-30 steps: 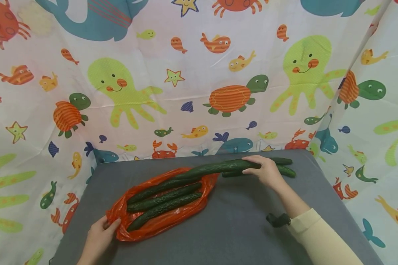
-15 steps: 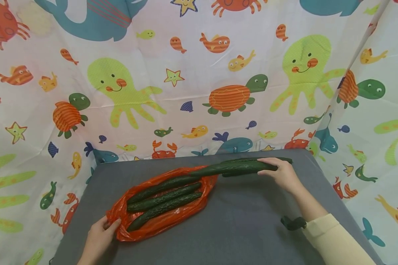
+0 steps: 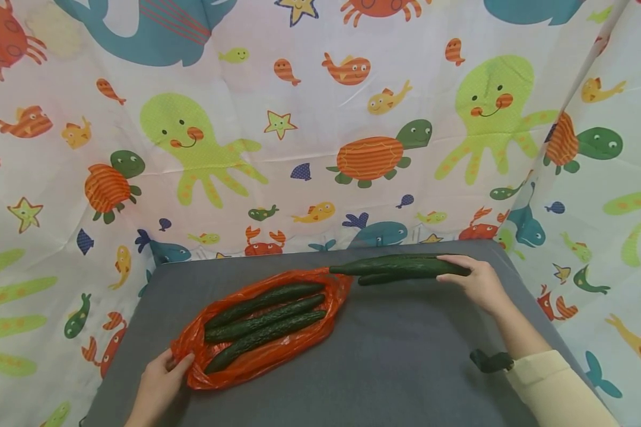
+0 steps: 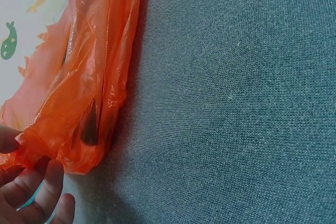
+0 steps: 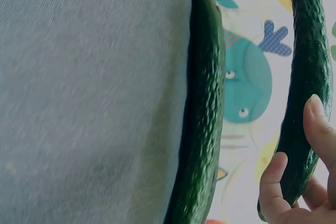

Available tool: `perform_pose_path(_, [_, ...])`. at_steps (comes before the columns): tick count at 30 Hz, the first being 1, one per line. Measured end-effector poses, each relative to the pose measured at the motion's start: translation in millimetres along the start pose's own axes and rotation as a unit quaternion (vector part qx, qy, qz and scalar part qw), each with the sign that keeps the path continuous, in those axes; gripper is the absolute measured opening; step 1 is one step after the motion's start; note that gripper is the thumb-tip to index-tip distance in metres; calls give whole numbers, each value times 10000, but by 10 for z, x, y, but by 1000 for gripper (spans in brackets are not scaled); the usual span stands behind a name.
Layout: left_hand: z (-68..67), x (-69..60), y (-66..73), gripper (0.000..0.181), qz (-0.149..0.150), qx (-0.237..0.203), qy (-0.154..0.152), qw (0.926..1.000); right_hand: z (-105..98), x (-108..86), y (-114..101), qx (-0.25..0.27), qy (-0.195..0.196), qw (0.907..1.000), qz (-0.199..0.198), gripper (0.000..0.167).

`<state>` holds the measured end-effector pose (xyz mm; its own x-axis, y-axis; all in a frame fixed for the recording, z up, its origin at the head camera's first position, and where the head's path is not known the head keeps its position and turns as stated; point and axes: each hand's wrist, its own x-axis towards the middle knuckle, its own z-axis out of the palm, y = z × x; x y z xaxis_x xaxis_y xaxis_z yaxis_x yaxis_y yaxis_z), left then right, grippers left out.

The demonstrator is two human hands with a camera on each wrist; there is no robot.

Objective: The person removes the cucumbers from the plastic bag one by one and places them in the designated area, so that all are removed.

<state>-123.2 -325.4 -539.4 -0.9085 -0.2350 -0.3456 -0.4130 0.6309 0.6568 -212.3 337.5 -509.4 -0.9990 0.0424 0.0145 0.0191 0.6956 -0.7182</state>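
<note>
On the left, my left hand [image 3: 162, 379] pinches the gathered end of an orange plastic bag [image 3: 280, 352]; the left wrist view shows the thumb and fingers on the crinkled plastic. Inside the bag's wide mouth lie 3 dark green cucumbers [image 3: 264, 318], side by side. At the back right, my right hand [image 3: 478, 286] grips another cucumber [image 5: 310, 72] near one end, thumb on one side and fingers on the other. This one hangs raised above the cucumbers lying on the table [image 5: 202, 114], which it partly hides in the head view. Its far end is just past the bag's mouth.
A grey cloth-covered table [image 3: 384, 367] bears everything. Behind it and along both sides hangs a white curtain [image 3: 310, 89] printed with sea animals. A dark strap [image 3: 490, 360] sticks out from my right wrist by the cream sleeve [image 3: 555, 385].
My right hand has moved to the right, drawing the gripped cucumber out of the bag's mouth and over the cucumbers at the back right. My left hand stays on the bag's end.
</note>
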Motion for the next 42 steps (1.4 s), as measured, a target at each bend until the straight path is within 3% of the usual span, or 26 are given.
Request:
perform_pose_path(9, [-4,-13,-12,59,11,-44,-36,10000,-134,-60,284,-133,-31,9996,240,66])
perform_pose_path(13, [-6,-11,-9,61,19,-28,-31,10000,-164,-91,404,-152,-32,9992,361,63])
perform_pose_path(23, [-26,-22,-6,61,38,32,-26,10000,-72,-100,682,-229,-228,9982,512,64])
perform_pose_path(37, [-5,11,-59,66,55,-23,-90,9999,60,-43,805,-699,-324,9959,480,65])
perform_pose_path(42, [1,10,-40,68,35,-22,-101,9999,128,-55,735,-985,-40,9942,432,59])
